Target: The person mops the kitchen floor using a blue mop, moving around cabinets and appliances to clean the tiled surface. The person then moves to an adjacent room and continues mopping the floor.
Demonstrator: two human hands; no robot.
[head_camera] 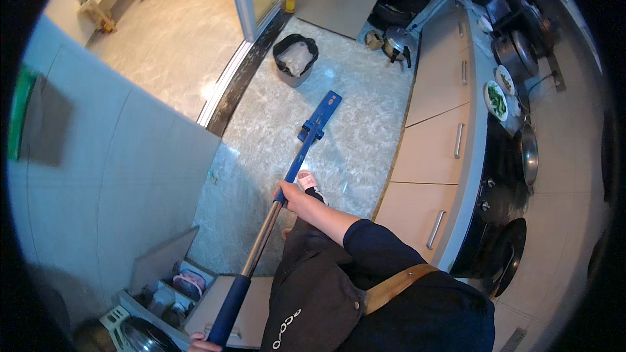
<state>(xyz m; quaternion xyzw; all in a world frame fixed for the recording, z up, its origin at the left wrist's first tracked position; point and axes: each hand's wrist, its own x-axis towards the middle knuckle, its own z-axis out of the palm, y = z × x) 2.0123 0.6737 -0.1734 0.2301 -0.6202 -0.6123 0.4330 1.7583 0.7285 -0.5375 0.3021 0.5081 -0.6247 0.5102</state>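
A blue flat mop slants across the view, its flat head (320,115) resting on the tiled floor. Lower on the pole, my right hand (292,195) is closed around the blue joint sleeve above the bare metal section. My left hand (204,343) grips the dark blue handle (229,310) near its upper end, partly cut off by the bottom of the picture. A pink slipper (307,180) on one foot shows just beside the pole. Beyond the mop head stands a grey trash bin (295,61) lined with a black bag.
Cabinets (430,151) under a counter run along the right, with a stove (481,205), a wok (529,151) and plates of food (496,100) on top. A pressure cooker (397,44) sits on the floor ahead. At left are a sliding-door track (225,83) and an open drawer (161,298).
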